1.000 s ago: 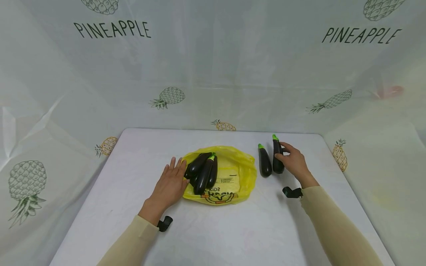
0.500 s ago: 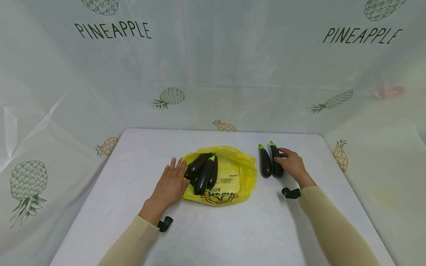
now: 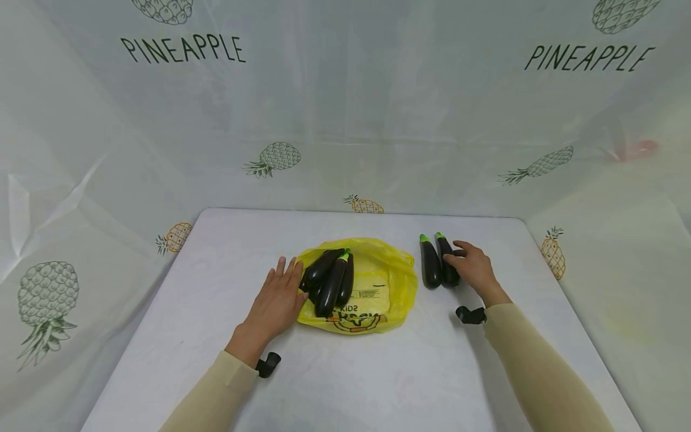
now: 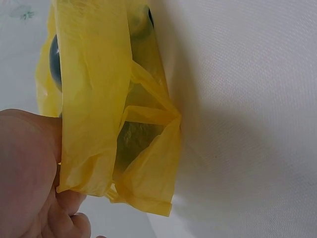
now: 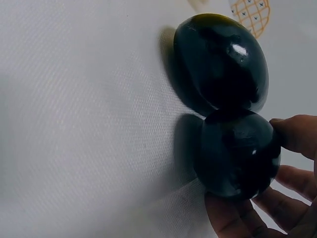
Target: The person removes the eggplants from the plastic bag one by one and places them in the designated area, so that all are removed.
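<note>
A yellow plastic bag (image 3: 372, 270) lies with its mouth spread, several dark eggplants (image 3: 330, 288) in its left part. My left hand (image 3: 275, 303) rests at the bag's left rim with its fingers straight and spread. In the left wrist view the thumb (image 4: 47, 131) reaches behind the yellow film, which partly hides it. Right of the bag, two eggplants lie side by side on the table. My right hand (image 3: 475, 267) holds the right-hand eggplant (image 5: 237, 156) between thumb and fingers. It touches the other eggplant (image 5: 223, 62), seen from the end in the right wrist view.
The white table (image 3: 345, 384) ends in a straight back edge against a pale curtain (image 3: 345, 120) printed with pineapples. A black wrist camera (image 3: 268, 364) sits at the left wrist, another black wrist camera (image 3: 471, 315) at the right.
My right hand has moved the outer eggplant slightly toward me and to the left, so that it lies against the other one. My left hand and the bag stay put.
</note>
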`<state>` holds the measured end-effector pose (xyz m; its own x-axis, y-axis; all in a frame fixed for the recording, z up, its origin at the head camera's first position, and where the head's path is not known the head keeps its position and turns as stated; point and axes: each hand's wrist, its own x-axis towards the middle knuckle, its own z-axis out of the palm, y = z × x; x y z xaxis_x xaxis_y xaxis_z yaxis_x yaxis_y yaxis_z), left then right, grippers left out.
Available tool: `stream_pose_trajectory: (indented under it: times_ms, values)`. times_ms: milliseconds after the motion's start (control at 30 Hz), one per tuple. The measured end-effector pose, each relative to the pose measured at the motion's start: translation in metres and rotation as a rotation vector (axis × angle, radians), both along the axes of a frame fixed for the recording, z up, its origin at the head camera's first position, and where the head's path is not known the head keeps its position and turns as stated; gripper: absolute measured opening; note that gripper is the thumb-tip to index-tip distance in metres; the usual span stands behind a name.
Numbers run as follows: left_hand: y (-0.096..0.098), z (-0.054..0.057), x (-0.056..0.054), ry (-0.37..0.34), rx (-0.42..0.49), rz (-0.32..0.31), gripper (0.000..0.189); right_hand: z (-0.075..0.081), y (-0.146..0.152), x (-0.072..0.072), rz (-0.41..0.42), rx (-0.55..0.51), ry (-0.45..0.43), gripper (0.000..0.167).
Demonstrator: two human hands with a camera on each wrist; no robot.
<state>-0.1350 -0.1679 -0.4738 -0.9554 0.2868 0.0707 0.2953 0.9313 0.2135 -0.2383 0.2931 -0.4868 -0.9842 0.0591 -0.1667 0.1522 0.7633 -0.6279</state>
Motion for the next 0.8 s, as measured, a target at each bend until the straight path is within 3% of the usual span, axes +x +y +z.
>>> stream_pose_trajectory:
  times_ms: [400, 800]
  values:
    - [0.0, 0.001, 0.001, 0.01, -0.004, -0.001, 0.073, -0.002, -0.001, 0.001, -0.031, 0.01, 0.018, 0.076]
    - [0.0, 0.006, 0.001, 0.01, -0.01, 0.005, 0.074, 0.015, -0.031, 0.014, -0.156, -0.04, 0.243, 0.064]
